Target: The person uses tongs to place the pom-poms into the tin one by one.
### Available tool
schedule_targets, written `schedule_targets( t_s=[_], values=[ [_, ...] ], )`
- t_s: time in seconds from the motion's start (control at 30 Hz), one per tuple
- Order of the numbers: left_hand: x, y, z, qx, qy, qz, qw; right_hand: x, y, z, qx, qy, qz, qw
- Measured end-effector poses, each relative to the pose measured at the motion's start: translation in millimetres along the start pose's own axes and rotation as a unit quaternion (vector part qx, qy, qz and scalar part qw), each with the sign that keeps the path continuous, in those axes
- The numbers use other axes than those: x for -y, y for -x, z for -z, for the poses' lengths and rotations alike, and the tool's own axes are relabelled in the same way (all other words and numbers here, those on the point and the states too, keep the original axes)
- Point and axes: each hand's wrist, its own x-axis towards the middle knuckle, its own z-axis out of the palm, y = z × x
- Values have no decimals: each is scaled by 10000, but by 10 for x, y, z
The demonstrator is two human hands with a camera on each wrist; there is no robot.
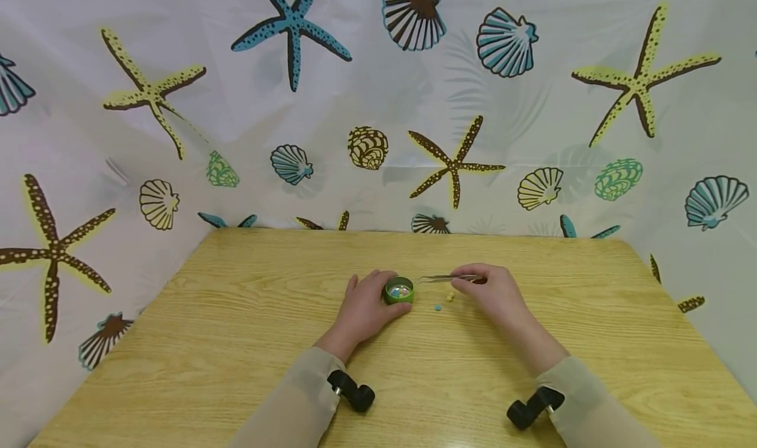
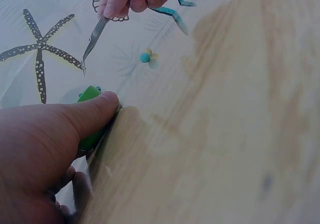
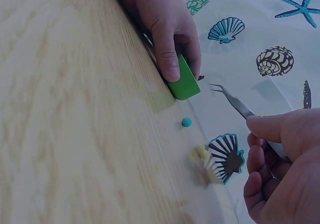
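Right hand (image 1: 495, 289): thumb and fingers pinch a pair of metal tweezers (image 1: 445, 278) near their back end. Tips point left, hovering just above and beside the rim of a small green cup (image 1: 399, 291). Whether a bead sits between the tips, cannot tell; in the right wrist view the tips (image 3: 216, 88) look slightly parted and bare.

Left hand (image 1: 362, 310): thumb and fingers curl round the green cup and steady it on the tabletop (image 1: 236, 343). Inside the cup, several small pastel beads.

To handle this step well, my judgement: keep the cup braced firmly so a nudge from the tweezers cannot tip it; work the tips low and slow; squeeze lightly, since round beads will likely squirt out under hard pressure.

Outward from the right hand: a blue bead (image 1: 438, 307) lies loose on the tabletop, between the cup and the right hand, just in front of the tweezers' line. A yellow bead (image 1: 451, 297) lies just right of it, close under the right hand's fingers. Both are apart from the cup, near the tweezer tips but not touched.

Beyond: a curtain (image 1: 378, 106) printed with starfish and shells.
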Motion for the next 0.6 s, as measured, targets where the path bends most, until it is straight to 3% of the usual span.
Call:
schedule_targets(
  t_s=[0.6],
  values=[
    [0,-3,0,7,37,13,10000,-172,123,238,111,-24,-43,9999]
  ],
)
